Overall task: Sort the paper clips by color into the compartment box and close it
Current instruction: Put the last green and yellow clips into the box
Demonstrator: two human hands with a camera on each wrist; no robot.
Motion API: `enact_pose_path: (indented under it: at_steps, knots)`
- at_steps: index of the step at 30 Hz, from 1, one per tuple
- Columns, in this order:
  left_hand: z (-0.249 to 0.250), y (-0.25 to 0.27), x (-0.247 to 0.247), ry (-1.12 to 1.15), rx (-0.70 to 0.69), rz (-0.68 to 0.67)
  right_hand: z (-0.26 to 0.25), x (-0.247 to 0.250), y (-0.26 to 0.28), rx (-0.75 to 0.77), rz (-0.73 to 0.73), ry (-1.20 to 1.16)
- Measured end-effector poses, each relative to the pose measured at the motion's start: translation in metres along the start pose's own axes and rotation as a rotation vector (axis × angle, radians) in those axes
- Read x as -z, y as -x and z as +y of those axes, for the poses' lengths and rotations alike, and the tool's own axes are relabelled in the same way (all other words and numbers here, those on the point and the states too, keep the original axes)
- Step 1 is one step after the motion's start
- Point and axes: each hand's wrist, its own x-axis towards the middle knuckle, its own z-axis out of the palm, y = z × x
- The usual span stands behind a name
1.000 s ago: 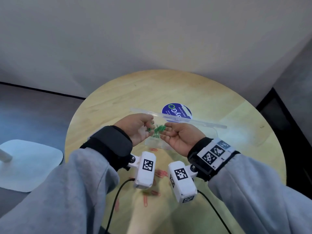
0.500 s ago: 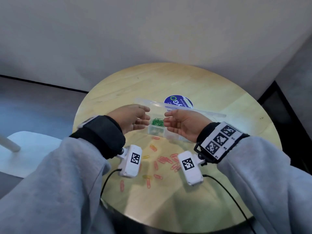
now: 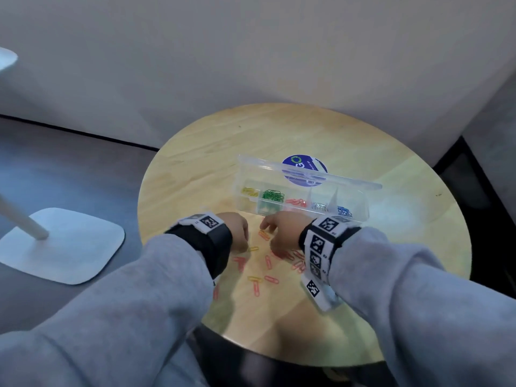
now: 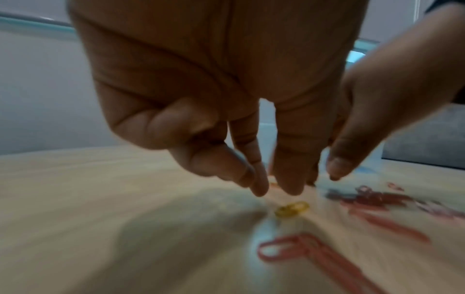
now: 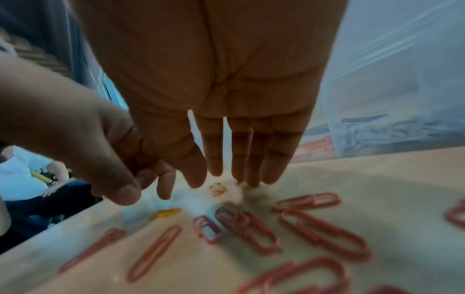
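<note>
A clear compartment box [image 3: 360,212] stands open on the round table, its lid [image 3: 307,174] raised at the back. It holds yellow [image 3: 249,191], green [image 3: 273,195], red [image 3: 297,202], silver and blue [image 3: 344,210] clips in separate compartments. Loose red clips [image 3: 296,259] and yellow clips [image 3: 254,278] lie scattered in front of it. My left hand [image 3: 237,230] hovers palm down with fingers extended just above a yellow clip [image 4: 292,208]. Palm down beside it, my right hand [image 3: 282,229] points its straight fingers [image 5: 241,159] at the table over red clips [image 5: 234,224]. Neither hand holds anything.
A blue round sticker [image 3: 304,170] sits on the table [image 3: 391,317] behind the box. A white stand base [image 3: 61,244] rests on the dark floor to the left. A pale wall runs behind the table.
Both hands let the green clips fall into the box, then dropped from above it to the loose clips near the table's front. The head view tilted, and the whole box shows.
</note>
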Motion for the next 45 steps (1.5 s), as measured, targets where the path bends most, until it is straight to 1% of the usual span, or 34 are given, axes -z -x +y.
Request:
enact_pose_path:
  at_steps: [6, 9, 11, 13, 16, 19, 21, 23, 25, 27, 29, 31, 34, 37, 40, 45]
  knots:
    - [0.01, -0.016, -0.011, -0.051, 0.013, -0.004, -0.004, -0.004, -0.013, 0.065, 0.092, 0.149]
    - [0.011, -0.018, -0.012, -0.098, 0.008, -0.017, -0.004, -0.005, -0.015, 0.07, 0.029, 0.244]
    - [0.011, -0.015, -0.012, -0.106, -0.011, -0.047, -0.001, -0.006, -0.013, 0.053, 0.007, 0.242]
    - [0.009, -0.011, -0.01, -0.031, -0.04, -0.051, 0.002, -0.006, -0.01, 0.058, 0.036, 0.182]
    - [-0.001, -0.008, -0.001, 0.194, -0.08, -0.045, 0.003, -0.006, -0.009, 0.11, 0.059, 0.123]
    - [-0.013, -0.002, 0.008, 0.429, -0.087, -0.061, -0.001, -0.009, -0.011, 0.158, 0.026, 0.179]
    - [-0.02, 0.003, 0.011, 0.526, -0.085, -0.077, -0.001, -0.009, -0.012, 0.164, 0.036, 0.19]
    - [-0.024, 0.008, 0.013, 0.607, -0.064, -0.122, -0.001, -0.008, -0.009, 0.141, 0.023, 0.188]
    - [-0.024, 0.01, 0.011, 0.64, -0.039, -0.154, 0.002, -0.007, -0.006, 0.124, 0.022, 0.176]
    - [-0.02, 0.011, 0.004, 0.605, -0.011, -0.171, 0.007, -0.006, -0.002, 0.118, 0.032, 0.123]
    - [-0.012, 0.011, -0.003, 0.528, -0.005, -0.192, 0.013, -0.003, 0.004, 0.103, 0.044, 0.006]
    - [-0.004, 0.008, -0.011, 0.348, -0.045, -0.19, 0.018, 0.001, 0.012, 0.078, 0.064, -0.111]
    - [0.008, 0.008, -0.02, -0.002, -0.112, -0.143, 0.026, 0.008, 0.027, 0.044, 0.066, -0.268]
    - [0.017, 0.007, -0.025, -0.18, -0.138, -0.153, 0.034, 0.013, 0.038, 0.01, 0.016, -0.37]
    - [0.02, 0.006, -0.027, -0.249, -0.119, -0.18, 0.042, 0.015, 0.044, -0.035, -0.016, -0.471]
    - [0.018, 0.008, -0.032, -0.226, -0.074, -0.157, 0.053, 0.011, 0.055, -0.123, -0.068, -0.71]
